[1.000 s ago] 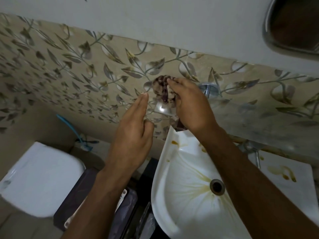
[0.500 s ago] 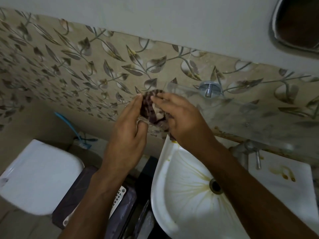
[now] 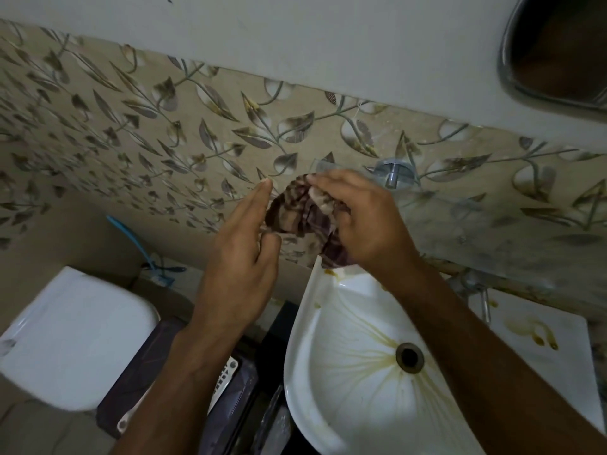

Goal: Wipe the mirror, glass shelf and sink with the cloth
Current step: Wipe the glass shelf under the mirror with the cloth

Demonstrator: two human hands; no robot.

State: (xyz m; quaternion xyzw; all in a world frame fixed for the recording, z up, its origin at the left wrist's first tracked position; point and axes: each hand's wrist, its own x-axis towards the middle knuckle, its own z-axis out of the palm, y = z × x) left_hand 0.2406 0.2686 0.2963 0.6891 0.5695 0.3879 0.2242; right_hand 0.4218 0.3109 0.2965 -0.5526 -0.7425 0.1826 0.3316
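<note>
At the left end of the glass shelf [image 3: 437, 205], above the sink [image 3: 331, 382], the cloth [image 3: 295, 215] was bunched between the two hands. It was gripped by the right hand [image 3: 364, 221], fingers curled over its top, while the left hand [image 3: 243, 257] lay against its other side with fingers straight; whether the left thumb pinched the cloth could not be told. A second earlier the cloth had been pressed on the shelf's corner by the right hand alone, with the left held apart; since then it had been drawn off the glass and the left hand brought in against it. This was judged to be a refolding of the cloth to a fresh face, not a wiping stroke. The shelf looked smeared toward the right, and the sink was streaked with yellow-brown stains, so much was judged left undone. Only an edge of the mirror [image 3: 558, 50] was seen, upper right.
</note>
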